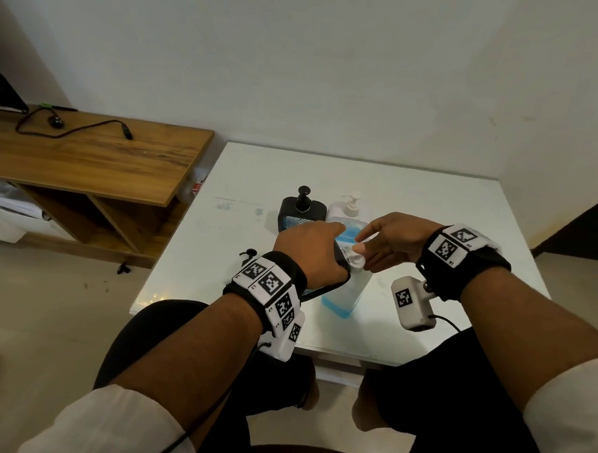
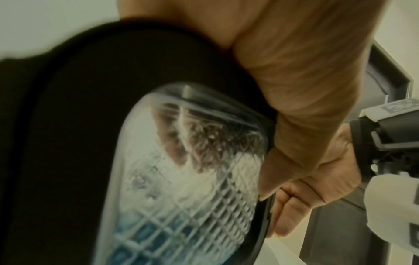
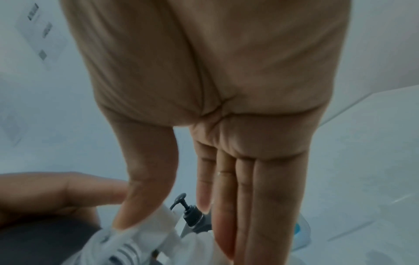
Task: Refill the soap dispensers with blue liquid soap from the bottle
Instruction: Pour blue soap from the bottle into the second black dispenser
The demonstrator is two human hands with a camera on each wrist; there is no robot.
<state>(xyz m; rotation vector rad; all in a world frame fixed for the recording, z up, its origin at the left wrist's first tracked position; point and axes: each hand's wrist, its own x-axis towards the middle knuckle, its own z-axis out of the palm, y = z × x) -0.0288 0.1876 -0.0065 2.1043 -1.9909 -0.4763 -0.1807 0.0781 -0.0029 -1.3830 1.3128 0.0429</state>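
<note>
My left hand (image 1: 310, 250) grips a black soap dispenser (image 2: 56, 143) with its pump off, tilted over the table's near middle. Its clear lattice window (image 2: 181, 179) shows a little blue soap at the low end. Right beside it stands the clear refill bottle (image 1: 342, 296) with blue soap in its base. My right hand (image 1: 389, 240) pinches the bottle's white cap (image 1: 356, 260), thumb (image 3: 145, 179) on it and the other fingers nearly straight. Behind stand a second black dispenser (image 1: 301, 209) with its pump on and a white pump bottle (image 1: 349, 208).
A loose black pump (image 1: 250, 255) lies on the white table (image 1: 446, 205) just left of my left wrist. A wooden shelf unit (image 1: 88, 155) with a cable on it stands to the left. The wall runs close behind the table.
</note>
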